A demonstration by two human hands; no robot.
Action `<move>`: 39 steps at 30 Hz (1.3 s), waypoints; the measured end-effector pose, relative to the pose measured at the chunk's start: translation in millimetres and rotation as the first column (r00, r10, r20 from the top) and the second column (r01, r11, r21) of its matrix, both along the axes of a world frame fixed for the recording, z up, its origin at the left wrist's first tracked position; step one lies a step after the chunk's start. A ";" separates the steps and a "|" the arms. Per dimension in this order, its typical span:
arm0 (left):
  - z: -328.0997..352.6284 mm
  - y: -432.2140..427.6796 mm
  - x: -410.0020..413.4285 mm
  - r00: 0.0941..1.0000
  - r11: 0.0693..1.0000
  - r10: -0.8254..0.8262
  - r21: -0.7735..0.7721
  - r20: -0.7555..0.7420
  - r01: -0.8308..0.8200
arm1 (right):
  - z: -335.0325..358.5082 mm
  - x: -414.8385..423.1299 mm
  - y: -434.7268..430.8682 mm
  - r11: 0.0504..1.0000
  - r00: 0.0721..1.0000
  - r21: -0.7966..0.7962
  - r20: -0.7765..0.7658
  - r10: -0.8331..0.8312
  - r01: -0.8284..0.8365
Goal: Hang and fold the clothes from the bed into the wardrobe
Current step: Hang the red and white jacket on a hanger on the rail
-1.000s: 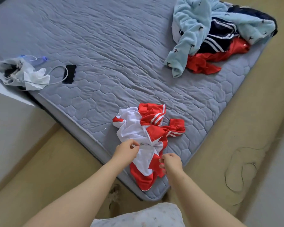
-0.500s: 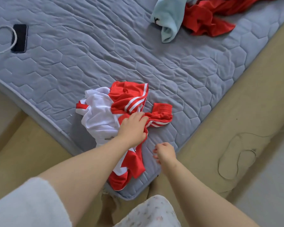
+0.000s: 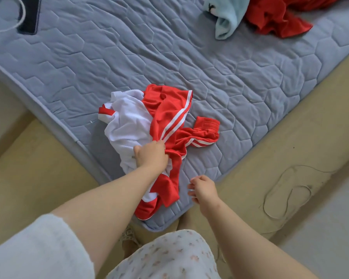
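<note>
The left hand (image 3: 151,156) bunches the red-and-white garment (image 3: 165,109) at the near corner of the bed (image 3: 250,87); the right hand (image 3: 205,190) hovers loosely spread, empty. Lifted one-handed, the tangled tail may slide off the edge.

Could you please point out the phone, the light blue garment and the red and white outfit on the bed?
phone (image 3: 31,17), head view, on its black face.
light blue garment (image 3: 224,25), head view, on its lower end.
red and white outfit (image 3: 129,125), head view, on its white fabric.
</note>
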State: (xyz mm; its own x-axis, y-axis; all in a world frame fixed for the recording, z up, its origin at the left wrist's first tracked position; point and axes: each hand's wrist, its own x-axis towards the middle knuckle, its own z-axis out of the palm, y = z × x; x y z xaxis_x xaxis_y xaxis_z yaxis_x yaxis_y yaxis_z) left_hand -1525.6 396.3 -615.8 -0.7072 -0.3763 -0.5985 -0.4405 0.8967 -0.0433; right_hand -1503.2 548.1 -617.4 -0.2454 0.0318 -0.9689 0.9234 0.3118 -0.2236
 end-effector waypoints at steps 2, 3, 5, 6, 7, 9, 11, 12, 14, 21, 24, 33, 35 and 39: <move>10.9 -8.4 6.5 0.992 0.983 0.124 0.138 -0.023 -0.120 | 12.5 0.5 -8.2 0.995 0.993 -0.028 -0.066 0.093 -0.095; 19.0 -13.8 10.8 0.982 0.960 0.184 0.221 -0.039 -0.172 | 19.8 1.6 -12.9 0.988 0.983 -0.036 -0.114 0.145 -0.149; 40.8 -26.3 20.7 0.948 0.893 0.307 0.370 -0.085 -0.256 | 34.8 4.9 -21.8 0.973 0.947 -0.027 -0.237 0.217 -0.230; 53.6 -33.6 26.8 0.923 0.856 0.368 0.430 -0.114 -0.287 | 43.0 5.7 -27.0 0.970 0.925 -0.021 -0.307 0.226 -0.244; 67.3 -41.6 33.7 0.893 0.818 0.427 0.482 -0.143 -0.314 | 52.5 6.0 -33.4 0.964 0.894 -0.007 -0.375 0.244 -0.266; 94.2 -60.1 49.8 0.811 0.733 0.549 0.582 -0.200 -0.353 | 71.2 6.5 -49.0 0.924 0.800 0.069 -0.480 0.361 -0.376; 122.8 -80.4 64.9 0.697 0.622 0.672 0.702 -0.250 -0.347 | 88.1 10.1 -66.5 0.828 0.680 0.196 -0.489 0.547 -0.525; 137.4 -90.4 72.4 0.641 0.571 0.720 0.752 -0.266 -0.329 | 96.2 13.8 -75.4 0.769 0.623 0.257 -0.465 0.629 -0.585; 166.4 -110.7 90.6 0.547 0.512 0.781 0.811 -0.302 -0.283 | 114.8 24.6 -94.2 0.673 0.538 0.356 -0.412 0.736 -0.648; 231.0 -176.7 209.1 0.206 0.448 0.892 0.853 -0.403 -0.269 | 178.7 83.0 -161.6 0.572 0.396 0.614 -0.413 0.820 -0.543; 244.4 -201.5 280.1 -0.010 0.358 0.920 0.850 -0.392 -0.387 | 194.5 126.9 -188.8 0.539 0.347 0.620 -0.412 0.842 -0.571; 300.4 -258.5 448.2 -0.515 0.102 0.793 0.905 -0.325 -0.413 | 265.2 257.3 -308.4 0.791 0.441 0.078 -0.795 0.417 -0.607; 311.7 -266.8 486.0 -0.605 0.066 0.726 0.909 -0.326 -0.411 | 288.4 284.0 -340.5 0.765 0.432 0.015 -0.818 0.380 -0.644; 325.1 -273.2 559.2 -0.764 -0.047 0.565 0.912 -0.312 -0.408 | 331.6 344.3 -393.4 0.663 0.437 -0.129 -0.840 0.322 -0.737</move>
State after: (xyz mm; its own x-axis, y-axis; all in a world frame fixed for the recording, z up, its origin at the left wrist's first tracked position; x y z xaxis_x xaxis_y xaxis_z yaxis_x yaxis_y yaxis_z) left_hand -966.4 123.2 -290.7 0.3942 -0.8748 -0.2817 -0.0511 -0.3269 0.9437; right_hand -1158.8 154.8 -285.9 -0.6299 -0.7125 -0.3090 0.0584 0.3533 -0.9337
